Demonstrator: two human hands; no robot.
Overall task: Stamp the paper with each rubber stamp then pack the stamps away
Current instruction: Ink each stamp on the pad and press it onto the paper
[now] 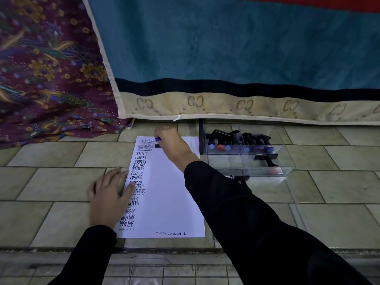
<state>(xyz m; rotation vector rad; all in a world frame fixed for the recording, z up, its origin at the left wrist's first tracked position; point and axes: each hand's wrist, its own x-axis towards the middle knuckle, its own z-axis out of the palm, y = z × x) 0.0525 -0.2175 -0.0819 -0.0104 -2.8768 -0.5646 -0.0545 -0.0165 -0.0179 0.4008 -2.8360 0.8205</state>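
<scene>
Head view: right hand (171, 140) curls tight round blue-handled stamp (158, 142). Its black base seems down on far end of paper (170, 192), probably the next free spot beside the printed column. Left hand (109, 194) flat, fingers spread on sheet's left edge, pinning it against slip. Other stamps (249, 144) wait in clear box (287, 171) just right of paper, handy for packing. Legible: FAX OUT, SAMPLE, FRAGILE, AMENDED, AIR MAIL. Blanket (226, 48) border repeats CC.

A white paper (168, 192) lies flat on the floor, under both hands. Black words run down its edge by the left hand (109, 194). The right hand (171, 141) holds a small stamp (158, 139) with a blue bit on the paper's far end. More black stamps (249, 144) lie in a clear box (287, 168) just right of that hand.
</scene>
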